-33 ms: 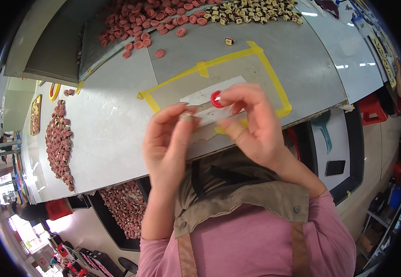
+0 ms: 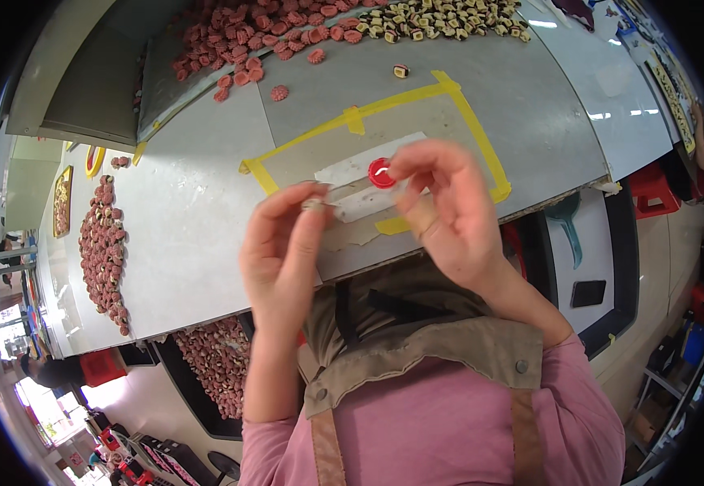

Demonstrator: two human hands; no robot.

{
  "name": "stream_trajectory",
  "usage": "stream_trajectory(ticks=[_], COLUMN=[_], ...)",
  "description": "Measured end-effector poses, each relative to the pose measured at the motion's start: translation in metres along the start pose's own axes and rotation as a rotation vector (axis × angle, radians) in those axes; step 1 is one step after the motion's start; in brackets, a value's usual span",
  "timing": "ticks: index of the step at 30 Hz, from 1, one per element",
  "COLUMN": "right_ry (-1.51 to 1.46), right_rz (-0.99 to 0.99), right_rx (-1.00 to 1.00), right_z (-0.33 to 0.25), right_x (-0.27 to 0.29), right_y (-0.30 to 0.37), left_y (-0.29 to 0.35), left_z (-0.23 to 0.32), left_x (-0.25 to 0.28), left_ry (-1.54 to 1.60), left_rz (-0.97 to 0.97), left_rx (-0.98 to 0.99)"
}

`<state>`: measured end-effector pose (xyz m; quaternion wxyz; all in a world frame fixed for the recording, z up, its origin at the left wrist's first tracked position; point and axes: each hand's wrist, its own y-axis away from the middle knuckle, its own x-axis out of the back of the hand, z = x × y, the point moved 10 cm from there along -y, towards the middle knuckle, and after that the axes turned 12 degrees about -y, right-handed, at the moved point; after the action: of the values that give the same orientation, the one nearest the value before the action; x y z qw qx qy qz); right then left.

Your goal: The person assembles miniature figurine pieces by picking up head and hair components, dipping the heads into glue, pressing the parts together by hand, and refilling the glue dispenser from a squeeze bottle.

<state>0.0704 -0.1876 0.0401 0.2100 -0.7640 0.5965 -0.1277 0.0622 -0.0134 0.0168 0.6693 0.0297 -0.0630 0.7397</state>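
Over the bench (image 2: pixel 194 231), my left hand (image 2: pixel 281 243) pinches a small pale piece (image 2: pixel 313 204) between thumb and fingertips. Blur and the fingers hide most of it, so its kind is unclear. My right hand (image 2: pixel 449 206) is bent, thumb and index finger apart, with nothing visible between them. Its index fingertip is at the right edge of a small round red cap (image 2: pixel 382 173) with a white streak inside. I cannot tell whether the finger touches the cap. White strips (image 2: pixel 368 204) lie beneath, inside a frame of yellow tape (image 2: pixel 486 146).
Pink scalloped pieces (image 2: pixel 279 31) and cream-and-brown pieces (image 2: pixel 441 20) are heaped at the far side. Another pink pile (image 2: pixel 102 259) lies left. A full black bin (image 2: pixel 214 368) stands below. At right are a teal dustpan (image 2: pixel 567 231), a phone (image 2: pixel 588 293) and a red stool (image 2: pixel 652 194).
My left hand has moved slightly left and down, away from my right hand. The right index fingertip has drawn back right from the red cap, showing more of its inside.
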Motion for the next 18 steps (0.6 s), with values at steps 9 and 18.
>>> stream_trajectory(ticks=[9,18], right_ry=[-0.481,-0.556], right_rz=[0.201,0.224], right_rx=[-0.181,-0.195], right_z=[0.022,0.018], right_x=[0.021,0.021], right_y=[0.002,0.000], left_y=[-0.048,-0.070], left_z=[0.010,0.020], left_x=[0.148,0.179], left_ry=[-1.400,-1.737], left_rz=[0.265,0.358], left_rx=[-0.225,-0.467])
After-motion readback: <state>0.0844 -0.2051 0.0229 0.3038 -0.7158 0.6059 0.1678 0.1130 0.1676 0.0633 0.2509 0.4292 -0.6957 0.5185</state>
